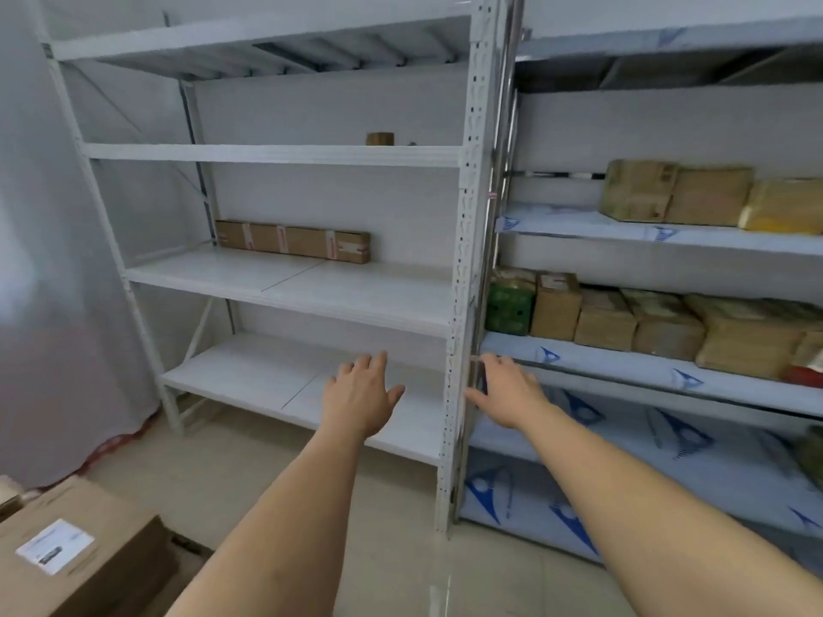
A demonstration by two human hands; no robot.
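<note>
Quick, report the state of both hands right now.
Left hand: open, fingers spread, holding nothing.
Right hand: open, holding nothing, fingertips by the white rack post; contact unclear.

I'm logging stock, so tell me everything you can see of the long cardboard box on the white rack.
The long cardboard box is brown, slim and straight-edged, bound crosswise by several pale tape strips with red print too blurred to read. It looks closed and undented. It lies flat, lengthwise along the back of the white rack's second-lowest shelf, left of centre, near the rear wall, alone on that board.
</note>
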